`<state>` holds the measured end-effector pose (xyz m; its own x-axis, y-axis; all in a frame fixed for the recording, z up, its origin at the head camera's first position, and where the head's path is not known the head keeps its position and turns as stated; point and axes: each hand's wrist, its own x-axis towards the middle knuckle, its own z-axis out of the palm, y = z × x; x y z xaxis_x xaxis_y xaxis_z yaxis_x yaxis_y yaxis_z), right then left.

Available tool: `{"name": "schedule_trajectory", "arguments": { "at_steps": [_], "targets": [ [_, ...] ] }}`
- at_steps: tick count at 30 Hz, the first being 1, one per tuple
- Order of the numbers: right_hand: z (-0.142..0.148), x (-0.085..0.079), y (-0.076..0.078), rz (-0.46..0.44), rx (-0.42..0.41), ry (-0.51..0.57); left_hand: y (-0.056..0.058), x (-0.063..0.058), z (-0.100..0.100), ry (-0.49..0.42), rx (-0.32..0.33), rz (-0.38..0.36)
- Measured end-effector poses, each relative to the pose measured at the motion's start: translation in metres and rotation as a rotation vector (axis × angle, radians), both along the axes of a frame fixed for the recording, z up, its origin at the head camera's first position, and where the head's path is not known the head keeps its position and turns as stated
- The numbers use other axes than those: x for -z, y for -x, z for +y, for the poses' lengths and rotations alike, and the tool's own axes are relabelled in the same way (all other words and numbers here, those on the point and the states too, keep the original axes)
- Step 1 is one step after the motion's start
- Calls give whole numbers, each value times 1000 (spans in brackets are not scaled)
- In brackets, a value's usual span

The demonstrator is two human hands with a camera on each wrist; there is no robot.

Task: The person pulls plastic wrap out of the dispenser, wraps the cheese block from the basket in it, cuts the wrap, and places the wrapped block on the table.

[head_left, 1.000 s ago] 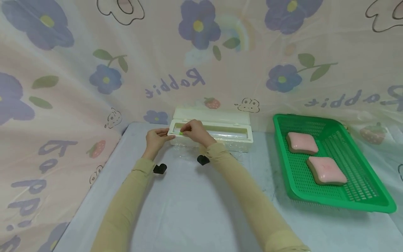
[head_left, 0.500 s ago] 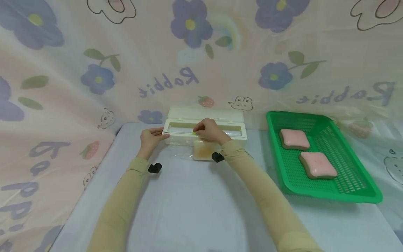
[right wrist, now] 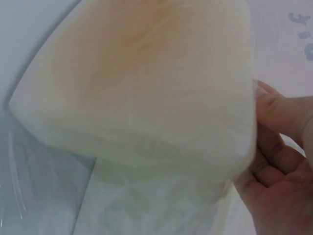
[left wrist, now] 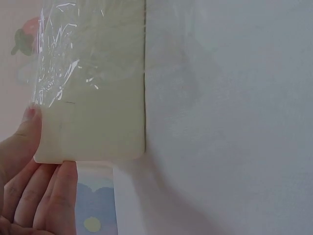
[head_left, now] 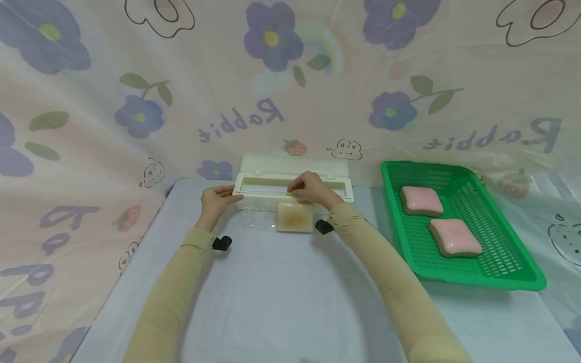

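A white cling film dispenser (head_left: pixel 258 195) stands at the back of the table with its lid (head_left: pixel 295 165) raised. My left hand (head_left: pixel 213 205) holds its left end, thumb on the front edge and fingers against the end face. With thumb and fingertips, my right hand (head_left: pixel 313 189) pinches the small green slide cutter (head_left: pixel 288 193) on the front rim, right of the middle. Clear film (head_left: pixel 259 220) hangs down the front onto the table. In front of the dispenser, under film, is a toasted bread slice (head_left: pixel 295 219), large in the right wrist view (right wrist: pixel 142 68).
To the right stands a green plastic basket (head_left: pixel 400 237), with two pink-topped bread slices inside, one farther back (head_left: pixel 421 200) and one nearer (head_left: pixel 455 237). A flower-patterned curtain (head_left: pixel 218 65) hangs close behind the dispenser and along the left. A white cloth (head_left: pixel 263 302) covers the table.
My right hand has slid the green cutter rightward along the rim, from near the left end to past the middle. The bread slice has come into sight. My left hand keeps its hold.
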<state>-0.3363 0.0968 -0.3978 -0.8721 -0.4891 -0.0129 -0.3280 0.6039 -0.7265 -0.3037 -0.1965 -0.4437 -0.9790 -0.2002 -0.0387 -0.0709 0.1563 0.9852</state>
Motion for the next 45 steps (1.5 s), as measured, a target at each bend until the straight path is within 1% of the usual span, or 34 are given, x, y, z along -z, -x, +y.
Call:
{"name": "schedule_trajectory", "arguments": {
  "at_steps": [5, 11, 16, 19, 23, 25, 30, 33, 38, 41, 45],
  "targets": [
    [5, 1, 1, 14, -8, -6, 1, 0, -1, -29, 5, 6],
    [12, 3, 3, 0, -5, -6, 0, -2, 0, -12, 4, 11],
    [23, 2, 3, 2, -28, -11, 0, -1, 2, -68, 6, 28],
    [39, 0, 3, 13, -36, -30, -1, 0, 1, -48, 17, 29],
    [61, -3, 1, 35, -28, -73, -2, -1, -3, 2, -7, 25],
    [69, -5, -1, 43, -30, -89, -3, -2, -5, -5, -11, 24],
    [84, -6, -4, 27, -20, -107, -4, -3, -2, 17, 20, -10],
    [89, -5, -5, 15, -14, -110, -5, -2, 1, 32, 18, -27],
    [105, -6, -8, 19, -14, -139, -3, -1, 5, 2, 29, -3],
    [116, -9, -11, 11, 4, -161, -2, 0, 4, 17, 31, -2],
    [127, -12, -13, 1, 32, -166, -2, -1, 0, 55, 11, -5]
  ]
}}
